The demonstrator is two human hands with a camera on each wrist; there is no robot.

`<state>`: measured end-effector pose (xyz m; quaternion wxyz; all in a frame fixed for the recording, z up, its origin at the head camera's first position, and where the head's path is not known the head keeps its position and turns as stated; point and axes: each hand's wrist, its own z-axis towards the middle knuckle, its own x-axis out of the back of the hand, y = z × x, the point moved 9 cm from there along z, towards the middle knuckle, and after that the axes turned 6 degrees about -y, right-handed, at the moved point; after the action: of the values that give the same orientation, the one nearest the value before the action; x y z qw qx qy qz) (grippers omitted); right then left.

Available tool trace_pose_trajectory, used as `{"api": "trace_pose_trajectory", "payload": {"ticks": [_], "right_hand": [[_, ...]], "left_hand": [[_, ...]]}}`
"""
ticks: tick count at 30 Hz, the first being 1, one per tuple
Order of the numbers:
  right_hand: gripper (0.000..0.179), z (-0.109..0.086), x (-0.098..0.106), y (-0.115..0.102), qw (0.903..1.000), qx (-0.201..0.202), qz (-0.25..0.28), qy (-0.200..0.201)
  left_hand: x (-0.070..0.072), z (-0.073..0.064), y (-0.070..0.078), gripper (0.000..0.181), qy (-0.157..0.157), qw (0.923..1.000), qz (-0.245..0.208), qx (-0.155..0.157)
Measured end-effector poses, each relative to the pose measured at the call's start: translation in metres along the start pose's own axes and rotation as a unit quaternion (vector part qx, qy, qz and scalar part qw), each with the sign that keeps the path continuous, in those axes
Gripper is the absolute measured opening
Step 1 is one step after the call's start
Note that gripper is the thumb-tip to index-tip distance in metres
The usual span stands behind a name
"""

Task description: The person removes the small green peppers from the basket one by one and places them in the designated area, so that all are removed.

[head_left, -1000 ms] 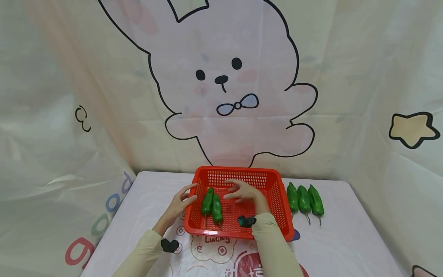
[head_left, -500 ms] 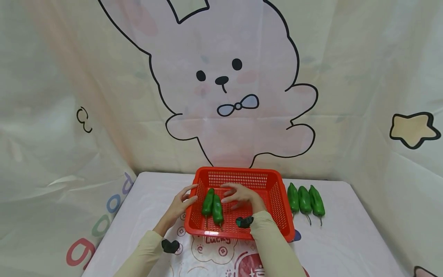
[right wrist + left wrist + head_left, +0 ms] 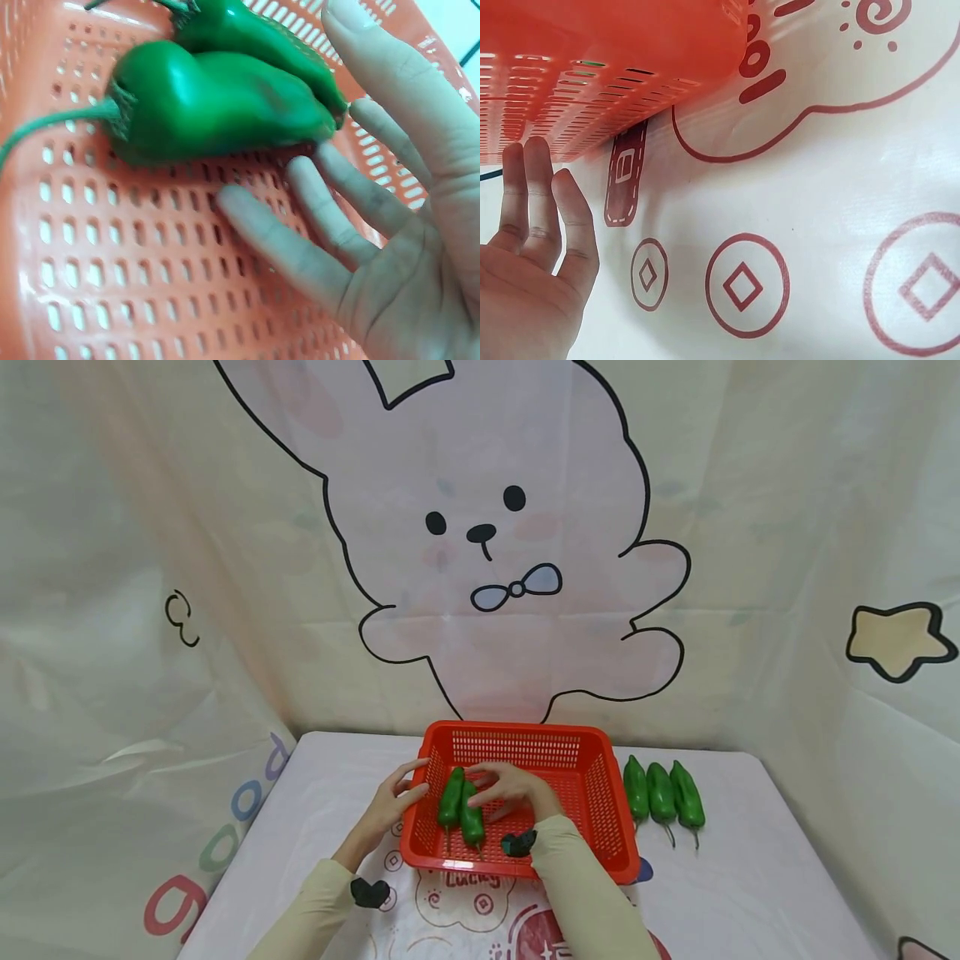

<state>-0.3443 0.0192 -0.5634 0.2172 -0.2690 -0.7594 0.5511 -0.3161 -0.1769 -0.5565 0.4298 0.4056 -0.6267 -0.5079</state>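
Two green peppers lie side by side in a red plastic basket (image 3: 600,735): the left pepper (image 3: 451,800) and the right pepper (image 3: 472,828). My right hand (image 3: 516,788) is inside the basket with its fingers spread, its fingertips close to the right pepper. In the right wrist view, that pepper (image 3: 202,101) lies just past the fingertips with its stem pointing away; contact is unclear. My left hand (image 3: 388,800) is at the basket's left side, thumb and fingers near the rim. The left wrist view has its straight fingers (image 3: 538,199) up against the slotted wall.
Several more things lie about: three green peppers (image 3: 661,795) rest in a row on the table to the right of the basket. A printed white cloth (image 3: 757,868) covers the table. Curtains with cartoon drawings (image 3: 517,652) surround its back and sides.
My right hand has moved left inside the basket, toward the right pepper. The left hand, basket and peppers look unmoved.
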Motion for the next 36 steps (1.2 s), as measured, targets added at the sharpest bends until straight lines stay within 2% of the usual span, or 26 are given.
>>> {"api": "trace_pose_trajectory", "payload": {"ticks": [5,19,29,36], "right_hand": [[0.068,0.004,-0.004,0.001,0.9997,0.001,0.015,0.017],[0.063,0.005,-0.002,-0.002,0.9968,-0.011,-0.023,0.076],[0.064,0.014,0.001,0.009,0.9942,-0.038,-0.044,0.091],[0.065,0.019,0.005,0.012,0.9924,-0.033,-0.08,0.088]], "left_hand": [[0.002,0.001,-0.003,0.057,0.001,1.0,0.004,-0.008],[0.001,0.002,-0.003,0.058,-0.002,1.0,0.003,-0.004],[0.003,0.002,-0.005,0.055,0.004,1.0,0.004,0.003],[0.003,0.003,-0.005,0.054,0.002,1.0,0.005,-0.005]]}}
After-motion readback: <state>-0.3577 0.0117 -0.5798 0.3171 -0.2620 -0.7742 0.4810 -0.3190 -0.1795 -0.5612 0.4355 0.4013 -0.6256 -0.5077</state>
